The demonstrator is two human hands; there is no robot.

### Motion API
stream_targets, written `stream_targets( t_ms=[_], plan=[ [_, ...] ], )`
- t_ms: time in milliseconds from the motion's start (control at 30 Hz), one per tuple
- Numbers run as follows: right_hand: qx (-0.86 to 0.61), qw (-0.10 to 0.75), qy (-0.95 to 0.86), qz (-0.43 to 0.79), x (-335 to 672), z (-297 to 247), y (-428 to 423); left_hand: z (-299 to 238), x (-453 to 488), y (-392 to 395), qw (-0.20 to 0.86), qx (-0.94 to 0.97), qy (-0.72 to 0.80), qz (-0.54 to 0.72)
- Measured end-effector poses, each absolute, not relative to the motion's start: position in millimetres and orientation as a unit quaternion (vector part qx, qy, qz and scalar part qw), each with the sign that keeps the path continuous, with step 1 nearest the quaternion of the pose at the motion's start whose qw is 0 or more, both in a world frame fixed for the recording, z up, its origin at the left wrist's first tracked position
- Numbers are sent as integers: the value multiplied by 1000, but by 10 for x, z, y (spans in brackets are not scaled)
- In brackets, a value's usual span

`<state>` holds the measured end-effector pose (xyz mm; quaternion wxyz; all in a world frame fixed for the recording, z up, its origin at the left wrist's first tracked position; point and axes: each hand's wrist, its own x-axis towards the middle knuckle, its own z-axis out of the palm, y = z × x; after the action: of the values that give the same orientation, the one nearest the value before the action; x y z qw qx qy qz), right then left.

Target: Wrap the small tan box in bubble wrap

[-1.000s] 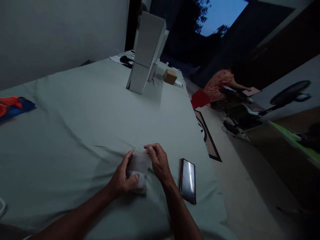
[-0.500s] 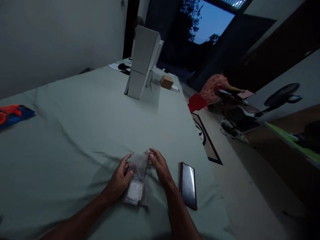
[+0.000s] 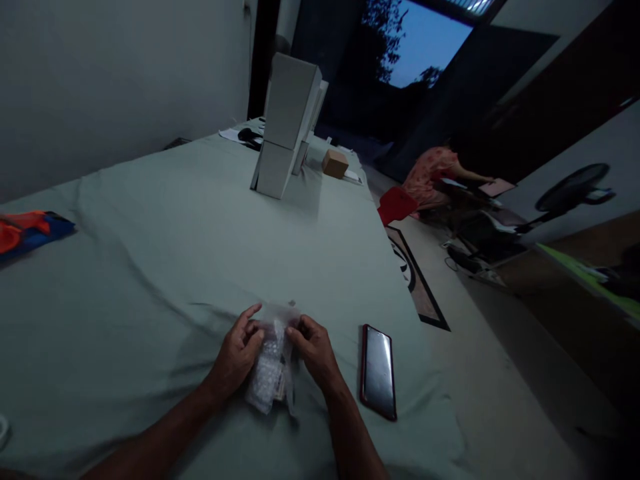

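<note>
A small clear bubble-wrap packet (image 3: 270, 373) lies on the pale green cloth of the table (image 3: 175, 233), close to the near edge. My left hand (image 3: 235, 357) grips its left side with curled fingers. My right hand (image 3: 313, 350) pinches its upper right edge. Both hands press the packet between them. What the wrap holds cannot be made out.
A phone in a red case (image 3: 379, 370) lies face up just right of my right hand. White boxes (image 3: 287, 127) stand at the far end, with a small brown box (image 3: 334, 163) beside them. An orange and blue object (image 3: 30, 230) lies at left. A person (image 3: 433, 173) sits beyond.
The wrap was a compact bundle under my hands, then it opened out lengthwise. My hands have now closed in on its upper part again.
</note>
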<state>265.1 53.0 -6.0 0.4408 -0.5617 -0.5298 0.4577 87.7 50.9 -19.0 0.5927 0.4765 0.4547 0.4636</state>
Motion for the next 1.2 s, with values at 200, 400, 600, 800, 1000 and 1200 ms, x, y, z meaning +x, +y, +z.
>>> stream_targets(
  t_ms=[200, 400, 600, 800, 1000, 1200],
  plan=[
    [-575, 495, -478, 443, 2666, -131, 624, -231, 872, 527, 595, 502, 421, 466],
    [-654, 487, -490, 308, 2715, -128, 607, -317, 863, 552, 521, 572, 436, 460],
    [-680, 417, -566, 206, 2641, 180, 467, -275, 846, 525, 451, 630, 444, 451],
    [-709, 290, -634, 103, 2546, 195, 445, -231, 871, 484, 365, 694, 433, 445],
    [-750, 216, -611, 134, 2691, 87, 399, -207, 894, 499, 386, 656, 488, 428],
    [-755, 250, -587, 148, 2785, -4, 348, -188, 842, 583, 443, 539, 562, 443]
  ],
)
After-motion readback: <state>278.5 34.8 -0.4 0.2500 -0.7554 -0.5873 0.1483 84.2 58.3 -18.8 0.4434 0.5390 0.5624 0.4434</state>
